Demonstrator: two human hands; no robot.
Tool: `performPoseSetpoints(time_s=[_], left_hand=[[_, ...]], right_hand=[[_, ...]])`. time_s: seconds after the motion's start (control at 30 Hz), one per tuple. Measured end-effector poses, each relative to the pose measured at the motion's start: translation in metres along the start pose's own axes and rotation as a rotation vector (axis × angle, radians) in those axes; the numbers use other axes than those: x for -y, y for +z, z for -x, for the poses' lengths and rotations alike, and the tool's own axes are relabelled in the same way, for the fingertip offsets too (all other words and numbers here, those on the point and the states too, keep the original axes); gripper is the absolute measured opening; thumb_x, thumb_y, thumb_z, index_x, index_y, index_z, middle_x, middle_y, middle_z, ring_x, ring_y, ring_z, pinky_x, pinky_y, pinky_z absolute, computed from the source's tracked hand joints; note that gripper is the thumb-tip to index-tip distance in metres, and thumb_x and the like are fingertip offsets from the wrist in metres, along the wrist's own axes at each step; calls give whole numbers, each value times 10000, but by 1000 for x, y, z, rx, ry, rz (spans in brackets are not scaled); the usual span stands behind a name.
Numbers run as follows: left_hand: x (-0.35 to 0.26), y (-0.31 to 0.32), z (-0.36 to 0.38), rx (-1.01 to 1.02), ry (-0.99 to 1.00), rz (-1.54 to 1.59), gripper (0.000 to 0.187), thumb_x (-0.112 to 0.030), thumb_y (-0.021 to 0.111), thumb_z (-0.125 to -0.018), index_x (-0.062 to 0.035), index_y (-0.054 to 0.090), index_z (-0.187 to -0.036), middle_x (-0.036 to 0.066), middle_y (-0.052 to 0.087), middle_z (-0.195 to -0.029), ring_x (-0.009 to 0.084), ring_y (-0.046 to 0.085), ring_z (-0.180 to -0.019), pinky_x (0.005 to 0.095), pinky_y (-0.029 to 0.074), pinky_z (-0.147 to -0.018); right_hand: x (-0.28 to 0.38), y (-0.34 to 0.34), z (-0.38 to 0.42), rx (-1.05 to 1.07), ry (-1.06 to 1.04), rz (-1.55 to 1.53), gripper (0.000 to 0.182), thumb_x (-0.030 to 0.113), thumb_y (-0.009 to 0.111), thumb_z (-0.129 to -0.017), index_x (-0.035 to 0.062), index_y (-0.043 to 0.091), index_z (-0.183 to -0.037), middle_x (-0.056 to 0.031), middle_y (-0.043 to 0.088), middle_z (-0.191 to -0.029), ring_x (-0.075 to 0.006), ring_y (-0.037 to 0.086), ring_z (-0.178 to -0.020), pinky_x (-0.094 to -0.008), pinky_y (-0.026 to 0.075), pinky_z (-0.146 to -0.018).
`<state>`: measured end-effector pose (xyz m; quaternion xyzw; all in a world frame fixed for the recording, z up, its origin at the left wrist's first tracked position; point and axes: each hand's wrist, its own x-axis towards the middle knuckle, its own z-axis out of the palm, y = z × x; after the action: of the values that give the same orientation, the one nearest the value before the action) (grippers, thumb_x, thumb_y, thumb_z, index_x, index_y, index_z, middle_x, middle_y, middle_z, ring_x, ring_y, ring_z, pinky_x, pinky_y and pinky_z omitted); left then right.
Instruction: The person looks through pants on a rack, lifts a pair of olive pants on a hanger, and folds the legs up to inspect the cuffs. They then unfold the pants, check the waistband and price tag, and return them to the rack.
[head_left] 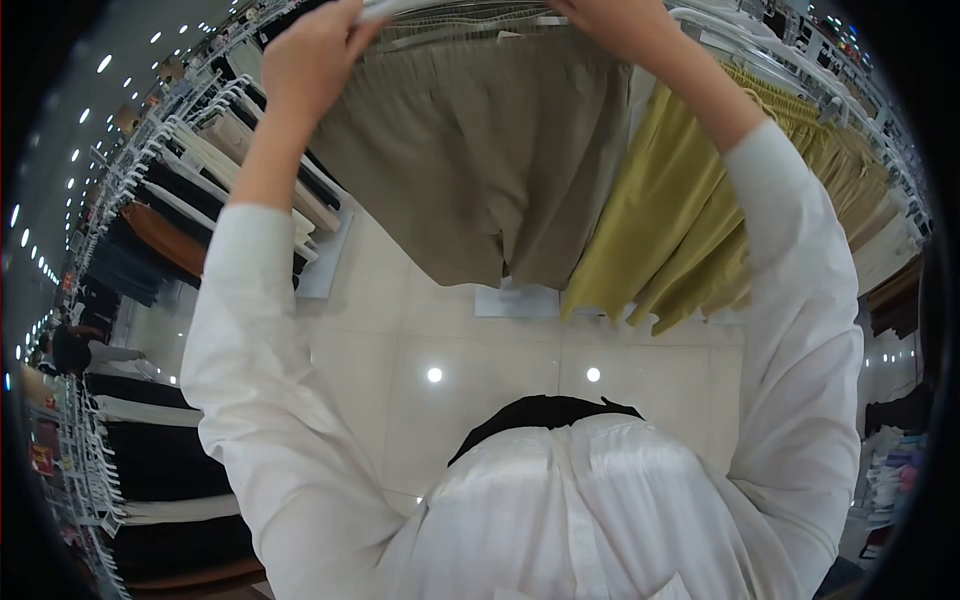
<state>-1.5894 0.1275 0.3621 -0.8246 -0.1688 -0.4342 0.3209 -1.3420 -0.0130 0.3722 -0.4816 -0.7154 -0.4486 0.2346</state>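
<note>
Olive-brown shorts (pixel 470 150) with a gathered elastic waist hang in front of me at the top of the view. My left hand (pixel 312 62) is closed at their upper left corner, around the end of a pale hanger (pixel 405 8). At the upper right corner, my right hand (pixel 625 28) grips the same hanger, with its fingertips partly cut off by the frame's top edge. Yellow-green trousers (pixel 650 200) hang just right of the shorts, behind my right forearm.
Beige garments (pixel 850 180) hang farther along the right rail. To the left, racks carry dark, white and rust-brown clothes (pixel 165 240). Folded items (pixel 895 475) are stacked at the far right. A person (pixel 75 350) is at the far left. Pale tiles (pixel 400 370) cover the floor.
</note>
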Motion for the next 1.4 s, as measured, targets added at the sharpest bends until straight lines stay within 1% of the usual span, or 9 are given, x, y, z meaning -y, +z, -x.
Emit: performPoseSetpoints(time_s=[0.2, 0.27, 0.4, 0.47, 0.57, 0.67, 0.87, 1.13, 1.4], left_hand=[[-50, -26, 104, -127, 145, 197, 399, -454, 712, -592, -131, 478, -592, -14, 426, -495, 173, 457, -446, 287, 337, -383], [-55, -27, 133, 83, 84, 155, 340, -403, 733, -597, -136, 540, -681, 2, 513, -645, 182, 516, -610, 297, 404, -519], [-87, -18, 142, -78, -246, 266, 537, -234, 728, -678, -106, 492, -1143, 134, 440, -1174, 301, 395, -1117, 429, 272, -960], [-115, -35, 160, -162, -923, 1297, 704, -183, 706, -718, -63, 335, -1305, 159, 375, -1280, 284, 362, -1205, 406, 247, -1018], [-142, -94, 171, 98, -1284, 1798, 820, -153, 684, -738, -26, 186, -1376, 165, 314, -1347, 268, 315, -1256, 366, 236, -1036], [-144, -111, 185, 360, -638, 1283, 852, -139, 676, -728, -23, 151, -1389, 162, 345, -1332, 270, 367, -1222, 345, 332, -973], [-78, -139, 203, 865, -628, 913, 488, -130, 580, -777, -133, 454, -1249, 179, 613, -936, 313, 605, -774, 358, 474, -679], [-95, -124, 194, 600, -452, 458, 196, -205, 614, -760, -131, 643, -939, 108, 618, -745, 290, 581, -637, 363, 440, -543], [-81, -87, 157, 213, -48, 552, 105, -190, 622, -748, -161, 595, -846, 8, 577, -665, 209, 558, -563, 318, 406, -473]], right_hand=[[95, -25, 76, 772, 91, -1103, 211, 264, 446, -919, 70, 505, -975, -45, 473, -598, -178, 474, -492, -316, 387, -475], [128, -39, 65, 1154, 759, -1596, 204, 243, 428, -933, 52, 497, -952, 43, 367, -597, -53, 354, -462, -200, 300, -402], [181, -18, 57, 793, 1209, -2017, 212, 250, 402, -933, 50, 466, -912, 41, 364, -582, -39, 282, -421, -198, 237, -369], [203, -4, 59, 574, 1360, -2240, 208, 243, 397, -934, 42, 449, -927, 19, 390, -609, -56, 317, -441, -213, 276, -394], [246, 7, 54, 7, 1610, -2059, 198, 214, 375, -937, 24, 418, -970, -24, 437, -671, -111, 416, -558, -251, 391, -535], [278, 21, 57, -172, 1630, -1961, 200, 129, 384, -915, 2, 373, -1069, -66, 499, -832, -130, 482, -731, -273, 434, -698], [290, 6, 74, 79, 1354, -2125, 316, 68, 434, -878, -1, 347, -1174, -101, 503, -1058, -162, 497, -1000, -295, 402, -887], [287, -18, 101, 262, 1153, -2050, 452, 97, 498, -859, 23, 345, -1278, -100, 447, -1261, -174, 437, -1151, -307, 333, -978], [232, -78, 111, 19, 457, 8, 471, 157, 662, -713, 31, 511, -1140, -119, 572, -1037, -267, 513, -1022, -446, 355, -900]])
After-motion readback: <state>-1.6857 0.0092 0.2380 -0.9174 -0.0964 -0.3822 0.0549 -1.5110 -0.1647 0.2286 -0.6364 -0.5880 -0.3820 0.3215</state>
